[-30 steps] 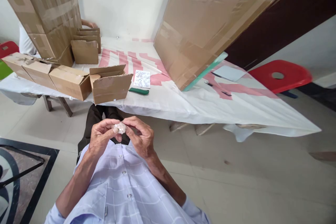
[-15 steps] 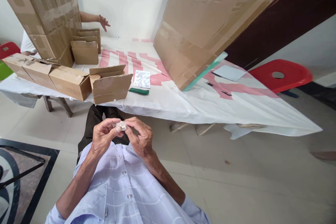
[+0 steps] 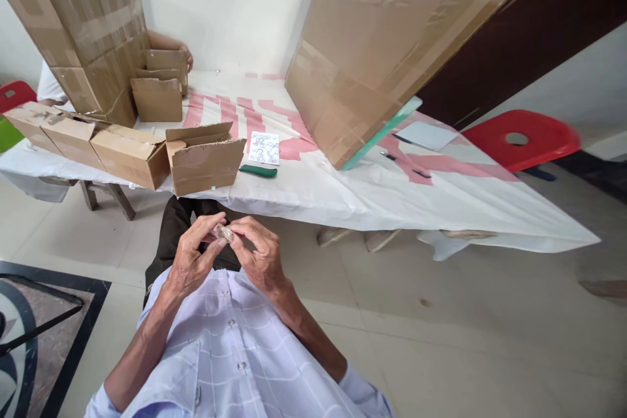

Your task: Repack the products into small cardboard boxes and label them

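Above my lap, a small, shiny packet in clear plastic (image 3: 224,233) is pinched between both hands; what is inside it is too small to tell. My left hand (image 3: 194,249) grips its left side with thumb and fingers. On the other side, my right hand (image 3: 259,249) holds it with thumb and forefinger. Beyond the hands, near the table's front edge, lie a green-handled tool, perhaps a folded knife (image 3: 258,171), and a white sheet with blue markings (image 3: 264,147). An open-topped cardboard box (image 3: 208,166) stands just left of them.
A row of cardboard boxes (image 3: 127,153) runs left along the table edge. Behind it rises a tall cardboard stack (image 3: 98,46), with another person's hand (image 3: 187,57) at cardboard dividers. A large cardboard panel (image 3: 372,59) leans at the right, near a red chair (image 3: 533,140).
My fingers have shifted on the packet, which has turned slightly. The other person's hand has drawn back from open air onto the rear cardboard divider, which now stands higher.
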The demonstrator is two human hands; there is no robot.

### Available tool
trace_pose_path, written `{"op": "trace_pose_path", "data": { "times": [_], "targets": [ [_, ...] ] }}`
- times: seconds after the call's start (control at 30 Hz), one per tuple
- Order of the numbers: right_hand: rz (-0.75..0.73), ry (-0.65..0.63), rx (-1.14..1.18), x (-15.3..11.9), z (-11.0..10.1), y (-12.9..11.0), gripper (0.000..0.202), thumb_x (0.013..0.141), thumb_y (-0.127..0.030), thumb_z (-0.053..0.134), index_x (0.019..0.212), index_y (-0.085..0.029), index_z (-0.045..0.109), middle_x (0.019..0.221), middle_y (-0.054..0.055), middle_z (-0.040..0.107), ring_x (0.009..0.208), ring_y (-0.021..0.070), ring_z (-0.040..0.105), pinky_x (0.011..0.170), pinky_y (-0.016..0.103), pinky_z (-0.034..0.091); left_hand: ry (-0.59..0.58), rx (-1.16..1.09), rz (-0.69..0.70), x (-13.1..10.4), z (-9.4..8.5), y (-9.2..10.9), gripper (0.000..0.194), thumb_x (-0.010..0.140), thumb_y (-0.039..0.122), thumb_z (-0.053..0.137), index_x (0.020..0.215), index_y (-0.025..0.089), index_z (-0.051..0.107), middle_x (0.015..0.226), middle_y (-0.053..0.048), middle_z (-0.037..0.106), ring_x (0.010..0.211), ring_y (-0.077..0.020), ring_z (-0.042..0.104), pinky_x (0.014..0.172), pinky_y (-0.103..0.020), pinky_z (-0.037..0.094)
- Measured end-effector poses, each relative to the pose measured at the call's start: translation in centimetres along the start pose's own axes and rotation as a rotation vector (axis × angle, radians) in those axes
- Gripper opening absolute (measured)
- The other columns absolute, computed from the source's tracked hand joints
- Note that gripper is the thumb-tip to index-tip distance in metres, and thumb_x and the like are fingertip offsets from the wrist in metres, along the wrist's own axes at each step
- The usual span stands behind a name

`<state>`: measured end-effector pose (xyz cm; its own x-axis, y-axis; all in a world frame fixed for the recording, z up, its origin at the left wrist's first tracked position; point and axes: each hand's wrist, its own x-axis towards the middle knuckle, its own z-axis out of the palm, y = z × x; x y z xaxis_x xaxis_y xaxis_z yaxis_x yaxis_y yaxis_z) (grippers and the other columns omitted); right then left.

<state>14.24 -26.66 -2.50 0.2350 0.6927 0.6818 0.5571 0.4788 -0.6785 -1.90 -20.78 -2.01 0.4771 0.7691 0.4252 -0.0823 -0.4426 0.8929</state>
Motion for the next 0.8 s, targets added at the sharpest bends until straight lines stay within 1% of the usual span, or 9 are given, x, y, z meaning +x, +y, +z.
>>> {"op": "trace_pose_path", "data": {
  "times": [0.07, 0.17, 0.23, 0.37, 0.43, 0.53, 0.6, 0.73, 0.8],
  "targets": [
    [-0.015, -0.019, 0.003, 0.0, 0.1, 0.1, 0.017, 0.102, -0.022, 0.061, 0.09, -0.026, 0.073, 0.085, 0.005, 0.075, 0.079, 0.0197, 0.071, 0.075, 0.034, 0.059, -0.028, 0.024, 0.042, 0.1, -0.1, 0.3, 0.025, 0.102, 0.033, 0.072, 0.123, 0.023, 0.08, 0.111, -0.011, 0.077, 0.098, -0.0199, 0.072, 0.082, -0.029, 0.058],
    [-0.002, -0.052, -0.004, 0.0, 0.3, 0.1, 0.018, 0.102, -0.022, 0.06, 0.09, -0.026, 0.073, 0.085, 0.005, 0.074, 0.077, 0.0195, 0.07, 0.074, 0.033, 0.058, 0.012, 0.0, 0.01, 0.1, 0.0, 0.5, 0.018, 0.101, 0.036, 0.073, 0.107, 0.021, 0.081, 0.099, -0.009, 0.075, 0.088, -0.0185, 0.068, 0.076, -0.028, 0.055],
    [0.024, -0.078, 0.018, 0.1, 0.4, 0.0, 0.018, 0.102, -0.022, 0.06, 0.091, -0.026, 0.073, 0.086, 0.005, 0.075, 0.078, 0.0198, 0.07, 0.075, 0.034, 0.058, 0.044, -0.062, -0.051, 0.0, 0.2, 0.5, 0.021, 0.099, 0.04, 0.076, 0.101, 0.02, 0.079, 0.094, -0.007, 0.072, 0.082, -0.0173, 0.065, 0.074, -0.028, 0.054],
    [0.047, -0.11, 0.095, 0.3, 0.6, -0.3, 0.02, 0.104, -0.023, 0.057, 0.093, -0.026, 0.074, 0.085, 0.004, 0.074, 0.078, 0.0192, 0.069, 0.076, 0.033, 0.058, 0.089, -0.202, -0.142, 0.1, 0.5, 0.4, 0.031, 0.092, 0.048, 0.082, 0.095, 0.018, 0.077, 0.088, -0.004, 0.067, 0.072, -0.0142, 0.064, 0.07, -0.027, 0.054],
    [0.067, -0.147, 0.139, 0.4, 0.7, -0.4, 0.019, 0.105, -0.028, 0.057, 0.097, -0.026, 0.075, 0.088, 0.004, 0.073, 0.08, 0.019, 0.069, 0.076, 0.033, 0.059, 0.143, -0.217, -0.155, 0.3, 0.6, 0.3, 0.035, 0.088, 0.051, 0.086, 0.09, 0.018, 0.076, 0.085, -0.002, 0.065, 0.071, -0.0137, 0.063, 0.069, -0.026, 0.054],
    [0.129, -0.201, 0.211, 0.3, 1.0, -0.4, 0.013, 0.101, -0.034, 0.066, 0.104, -0.027, 0.076, 0.095, 0.004, 0.074, 0.081, 0.0185, 0.068, 0.074, 0.032, 0.06, 0.231, -0.194, -0.169, 0.5, 0.5, 0.1, 0.037, 0.082, 0.052, 0.091, 0.084, 0.018, 0.077, 0.081, -0.002, 0.067, 0.071, -0.0131, 0.062, 0.068, -0.024, 0.055],
    [0.176, -0.203, 0.26, 0.2, 1.2, -0.3, 0.012, 0.099, -0.036, 0.071, 0.101, -0.026, 0.076, 0.092, 0.003, 0.073, 0.079, 0.0177, 0.067, 0.073, 0.031, 0.06, 0.243, -0.21, -0.214, 0.5, 0.3, -0.1, 0.039, 0.079, 0.053, 0.093, 0.085, 0.017, 0.079, 0.081, -0.002, 0.07, 0.07, -0.0127, 0.063, 0.066, -0.023, 0.056],
    [0.265, -0.138, 0.348, -0.1, 1.4, -0.1, 0.017, 0.101, -0.036, 0.068, 0.092, -0.024, 0.077, 0.088, 0.002, 0.072, 0.078, 0.0166, 0.068, 0.073, 0.029, 0.06, 0.155, -0.356, -0.345, 0.4, -0.6, -0.2, 0.047, 0.079, 0.057, 0.092, 0.102, 0.017, 0.083, 0.084, -0.004, 0.076, 0.066, -0.014, 0.07, 0.069, -0.029, 0.064],
    [0.299, -0.115, 0.369, -0.1, 1.4, -0.2, 0.019, 0.101, -0.037, 0.068, 0.091, -0.024, 0.077, 0.089, 0.003, 0.073, 0.077, 0.0161, 0.068, 0.072, 0.029, 0.06, 0.121, -0.386, -0.359, 0.4, -1.0, -0.3, 0.048, 0.079, 0.055, 0.094, 0.108, 0.018, 0.084, 0.089, -0.005, 0.078, 0.07, -0.0156, 0.074, 0.073, -0.032, 0.067]
  ]
}}
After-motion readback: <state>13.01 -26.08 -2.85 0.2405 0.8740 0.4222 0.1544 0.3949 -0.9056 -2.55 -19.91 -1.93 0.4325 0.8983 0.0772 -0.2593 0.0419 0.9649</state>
